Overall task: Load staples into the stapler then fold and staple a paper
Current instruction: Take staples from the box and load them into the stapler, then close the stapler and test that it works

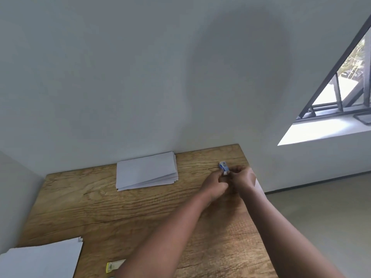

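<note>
- Hands, left hand (213, 184) and right hand (242, 178), both pinch the small blue-and-white cardboard staple box (224, 167) above the wooden tabletop (140, 213).
- Loading step, likely; next, draw out a staple strip.

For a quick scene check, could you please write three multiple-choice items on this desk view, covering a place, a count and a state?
1. Where is the small blue box?
A. far right of the table
B. on the window sill
C. on the floor

2. How many paper lots lie on the table?
A. one
B. two
C. four

3. What are the hands doing?
A. resting flat
B. both working at the box
C. folding paper

Key: 1 A, it sits near the right edge. 2 B, folded stack and near sheets. 3 B, left hand and right hand meet at the box.
</note>
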